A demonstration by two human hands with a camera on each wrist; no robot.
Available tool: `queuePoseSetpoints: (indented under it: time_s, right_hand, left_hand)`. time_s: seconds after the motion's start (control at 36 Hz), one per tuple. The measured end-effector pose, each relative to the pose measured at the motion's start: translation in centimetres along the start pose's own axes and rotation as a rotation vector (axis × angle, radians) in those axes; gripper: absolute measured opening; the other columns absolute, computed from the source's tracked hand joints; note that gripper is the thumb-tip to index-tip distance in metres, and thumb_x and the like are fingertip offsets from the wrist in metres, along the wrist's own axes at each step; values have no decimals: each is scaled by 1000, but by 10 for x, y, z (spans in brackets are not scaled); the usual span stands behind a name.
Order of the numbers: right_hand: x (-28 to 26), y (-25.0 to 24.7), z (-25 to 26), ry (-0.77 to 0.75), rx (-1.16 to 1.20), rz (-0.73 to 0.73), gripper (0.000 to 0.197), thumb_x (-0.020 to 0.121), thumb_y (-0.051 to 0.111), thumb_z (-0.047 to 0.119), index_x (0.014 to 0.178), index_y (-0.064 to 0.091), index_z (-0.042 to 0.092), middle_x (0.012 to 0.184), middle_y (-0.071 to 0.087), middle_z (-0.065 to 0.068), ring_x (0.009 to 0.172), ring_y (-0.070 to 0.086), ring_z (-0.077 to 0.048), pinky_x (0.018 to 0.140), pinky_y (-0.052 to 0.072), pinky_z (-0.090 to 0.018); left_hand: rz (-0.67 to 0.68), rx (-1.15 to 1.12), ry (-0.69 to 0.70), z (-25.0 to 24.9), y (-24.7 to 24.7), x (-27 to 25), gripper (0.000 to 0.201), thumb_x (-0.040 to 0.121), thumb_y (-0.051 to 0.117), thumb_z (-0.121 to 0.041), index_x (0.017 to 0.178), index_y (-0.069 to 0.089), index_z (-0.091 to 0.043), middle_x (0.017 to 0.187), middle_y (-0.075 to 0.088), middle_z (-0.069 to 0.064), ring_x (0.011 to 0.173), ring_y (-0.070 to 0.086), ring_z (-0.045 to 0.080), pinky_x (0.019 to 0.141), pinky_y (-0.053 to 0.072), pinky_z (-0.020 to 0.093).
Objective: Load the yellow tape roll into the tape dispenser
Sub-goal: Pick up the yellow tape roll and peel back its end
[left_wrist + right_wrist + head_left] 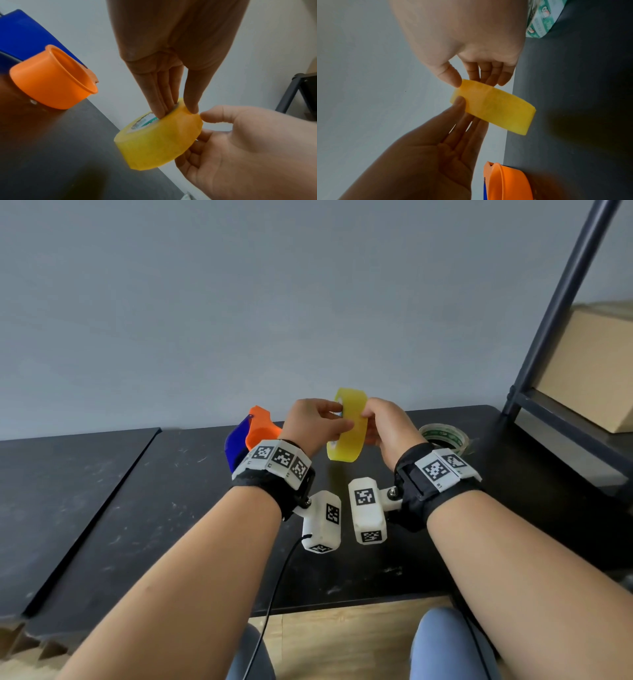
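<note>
One yellow tape roll (346, 429) held in air above counter (171, 491) near far edge, pinched by left hand (313, 424) and right hand (387, 429), fingers (161, 94) in core. One tape dispenser (253, 433), orange and blue, at far edge; one clear tape roll (445, 438) rightward.

The tape roll (347, 428) is held on edge above the bench (171, 491), between the two hands. The left hand (313, 424) has it from the left, fingers (158, 97) reaching into the core and thumb on the outer face. The right hand (388, 428) pinches its right side. The tape dispenser (251, 436) sits on the bench left of and behind the left hand. A second tape roll (445, 438) lies flat on the bench right of the right hand. A shelf rack (561, 302) stands at the far right, a box (596, 364) on its shelf.
</note>
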State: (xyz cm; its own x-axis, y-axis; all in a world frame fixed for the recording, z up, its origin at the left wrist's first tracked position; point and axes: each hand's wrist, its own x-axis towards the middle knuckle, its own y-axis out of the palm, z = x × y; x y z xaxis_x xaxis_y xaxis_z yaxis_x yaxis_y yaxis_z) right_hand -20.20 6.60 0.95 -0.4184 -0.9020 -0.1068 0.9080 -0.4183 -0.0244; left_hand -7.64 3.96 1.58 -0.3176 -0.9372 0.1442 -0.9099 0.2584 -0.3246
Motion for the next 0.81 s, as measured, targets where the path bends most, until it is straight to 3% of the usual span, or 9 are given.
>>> queuePoseSetpoints:
  time_s: [0.19,0.28,0.36,0.44,0.5,0.53,0.64,0.81]
  right_hand:
    - [-2,1,-3,-40,-86,23,13,81,51,7,86,62,3,91,63,-17,86,61,-30,83,52,-42]
    - [-1,1,-7,-61,-112,18,33,74,53,12,96,63,-10,90,62,-16,85,59,-29,79,49,-41]
    - [2,2,-11,-64,-125,23,22,77,54,16,88,63,0,89,60,-14,83,57,-26,77,46,-37]
    - [2,3,-13,-58,-160,21,30,84,53,17,94,60,-10,91,61,-19,85,59,-32,81,47,-39]
    - [1,5,-13,-53,-184,14,38,86,53,17,107,58,-15,107,64,-33,100,62,-46,93,50,-48]
    - [0,6,-12,-50,-195,18,39,86,52,16,111,58,-14,117,61,-34,110,60,-46,99,48,-53]
    - [2,8,-9,-64,-239,40,34,85,51,13,109,62,-7,121,61,-30,114,58,-43,102,46,-55]
    - [6,6,-12,-60,-236,38,31,83,51,15,104,64,-5,116,64,-26,113,60,-40,102,46,-56]
  left_hand:
    - [-26,-100,-47,8,1,2,46,83,70,-8,126,58,3,106,71,21,94,72,30,88,58,35]
    - [-36,-118,-41,10,2,3,42,86,68,-7,126,58,4,108,70,22,90,71,28,77,60,22]
    - [-49,-131,-41,12,2,5,37,87,66,-6,122,59,6,107,70,23,82,69,25,69,57,15]
    - [-65,-151,-64,13,3,8,35,88,66,-8,120,60,5,106,70,24,86,71,30,79,60,27]
    - [-78,-176,-80,14,3,11,33,87,67,-10,117,60,3,103,70,25,87,71,34,84,59,39]
    - [-82,-182,-81,14,3,13,29,87,68,-11,112,60,1,101,70,25,84,71,34,84,59,42]
    - [-99,-133,-75,15,4,21,19,88,67,-18,99,58,-6,97,71,21,73,70,27,74,61,43]
    - [-132,-60,-67,18,6,27,22,91,62,-29,100,58,-10,82,70,12,60,66,19,65,61,35]
